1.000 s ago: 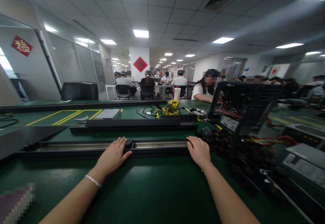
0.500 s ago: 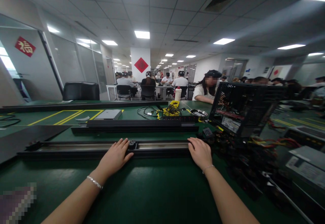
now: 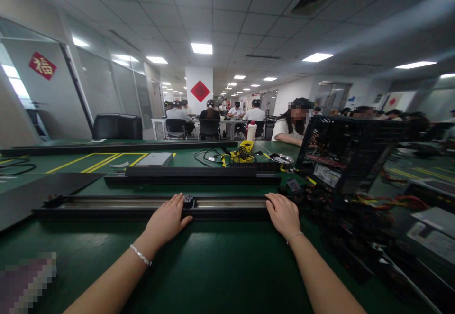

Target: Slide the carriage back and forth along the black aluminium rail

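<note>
A long black rail point(image 3: 113, 213) with shiny metal strips along its inside lies across the green table in front of me. My left hand point(image 3: 168, 219) rests palm down over its middle, fingers stretched out and thumb apart on the front edge. Just right of those fingertips is a small black block point(image 3: 189, 201) set in the rail. Near the rail's right end, my right hand point(image 3: 283, 214) lies over it with fingers extended. Both hands touch the rail from above, and their palm sides are hidden.
Behind the rail lies a second black bar point(image 3: 192, 175). To the right stand an open computer case point(image 3: 350, 150), a heap of dark parts and cables, and a grey metal box point(image 3: 435, 233). A yellow tray point(image 3: 248, 146) holds cables. Across the table sits a person point(image 3: 289, 124).
The whole view has shifted slightly, so everything appears a little further right. Both hands keep their places on the rail.
</note>
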Available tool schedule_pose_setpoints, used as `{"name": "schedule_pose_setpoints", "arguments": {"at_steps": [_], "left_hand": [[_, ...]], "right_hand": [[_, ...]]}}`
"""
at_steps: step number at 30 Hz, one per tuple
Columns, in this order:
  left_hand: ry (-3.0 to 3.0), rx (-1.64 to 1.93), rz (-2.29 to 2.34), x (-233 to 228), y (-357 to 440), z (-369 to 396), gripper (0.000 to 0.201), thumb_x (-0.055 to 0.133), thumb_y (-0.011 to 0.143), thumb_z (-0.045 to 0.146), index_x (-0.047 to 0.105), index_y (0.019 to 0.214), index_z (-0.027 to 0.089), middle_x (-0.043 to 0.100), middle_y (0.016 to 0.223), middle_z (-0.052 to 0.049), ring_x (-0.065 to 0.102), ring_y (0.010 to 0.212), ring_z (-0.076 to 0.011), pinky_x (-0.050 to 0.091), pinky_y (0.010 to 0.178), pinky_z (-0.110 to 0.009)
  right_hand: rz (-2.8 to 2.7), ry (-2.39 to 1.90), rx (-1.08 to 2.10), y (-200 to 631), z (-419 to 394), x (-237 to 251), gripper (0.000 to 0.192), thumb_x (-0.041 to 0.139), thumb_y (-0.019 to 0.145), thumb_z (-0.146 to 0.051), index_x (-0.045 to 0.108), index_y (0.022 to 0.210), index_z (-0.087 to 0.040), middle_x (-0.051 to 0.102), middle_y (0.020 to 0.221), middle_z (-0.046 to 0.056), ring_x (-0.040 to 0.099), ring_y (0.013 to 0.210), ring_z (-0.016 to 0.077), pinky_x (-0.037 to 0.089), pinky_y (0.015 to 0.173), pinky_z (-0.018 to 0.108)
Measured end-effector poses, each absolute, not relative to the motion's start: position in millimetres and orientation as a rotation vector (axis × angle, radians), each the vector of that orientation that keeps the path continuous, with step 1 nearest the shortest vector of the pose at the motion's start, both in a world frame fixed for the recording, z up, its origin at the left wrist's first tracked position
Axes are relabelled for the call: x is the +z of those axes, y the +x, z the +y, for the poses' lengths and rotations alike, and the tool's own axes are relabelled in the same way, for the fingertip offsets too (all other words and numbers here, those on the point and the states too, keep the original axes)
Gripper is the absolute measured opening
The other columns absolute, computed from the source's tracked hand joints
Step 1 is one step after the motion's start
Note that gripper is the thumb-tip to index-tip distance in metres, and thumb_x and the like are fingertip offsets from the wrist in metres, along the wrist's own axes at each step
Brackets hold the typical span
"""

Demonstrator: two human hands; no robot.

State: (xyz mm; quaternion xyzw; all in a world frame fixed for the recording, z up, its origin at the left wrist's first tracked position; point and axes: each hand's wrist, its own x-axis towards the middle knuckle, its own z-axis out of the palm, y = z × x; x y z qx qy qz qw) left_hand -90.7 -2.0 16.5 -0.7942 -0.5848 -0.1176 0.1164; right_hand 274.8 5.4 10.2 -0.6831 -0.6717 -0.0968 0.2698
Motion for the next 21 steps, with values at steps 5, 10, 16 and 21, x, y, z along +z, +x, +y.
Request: {"name": "schedule_pose_setpoints", "arguments": {"at_steps": [5, 10, 16, 21], "left_hand": [[-2.355, -0.322, -1.701, 16.0, -92.7, -1.2, 0.07, 0.042, 0.079, 0.055, 0.044, 0.131, 0.007, 0.042, 0.138, -0.017, 0.039, 0.128, -0.0267, 0.034, 0.105, -0.04], [-2.338, -0.28, -1.727, 16.1, -88.7, -2.5, 0.067, 0.043, 0.079, 0.054, 0.043, 0.132, 0.012, 0.039, 0.141, -0.014, 0.036, 0.13, -0.0282, 0.036, 0.103, -0.042], [-2.313, -0.298, -1.735, 15.3, -82.9, -3.8, 0.065, 0.043, 0.08, 0.054, 0.043, 0.132, 0.015, 0.041, 0.14, -0.015, 0.034, 0.13, -0.0306, 0.036, 0.1, -0.047], [-2.29, -0.304, -1.725, 15.3, -79.2, -4.3, 0.064, 0.044, 0.08, 0.052, 0.045, 0.13, 0.013, 0.042, 0.139, -0.015, 0.037, 0.129, -0.0289, 0.034, 0.103, -0.044]], "right_hand": [[-1.81, -1.842, -0.255, 275.3, 5.8, 10.1, 0.037, 0.034, 0.088, -0.034, 0.062, 0.111, -0.027, 0.06, 0.12, 0.001, 0.046, 0.117, 0.0192, 0.031, 0.097, 0.039], [-1.814, -1.834, -0.236, 276.0, 6.7, 8.8, 0.037, 0.033, 0.087, -0.034, 0.062, 0.111, -0.027, 0.06, 0.12, 0.002, 0.046, 0.117, 0.0194, 0.031, 0.097, 0.039], [-1.807, -1.835, -0.244, 275.6, 6.5, 8.8, 0.037, 0.033, 0.087, -0.034, 0.062, 0.111, -0.027, 0.06, 0.12, 0.002, 0.046, 0.116, 0.0193, 0.031, 0.097, 0.039], [-1.803, -1.846, -0.235, 274.0, 5.5, 10.0, 0.037, 0.034, 0.088, -0.035, 0.062, 0.111, -0.026, 0.06, 0.12, 0.001, 0.046, 0.117, 0.0191, 0.03, 0.097, 0.039]]}}
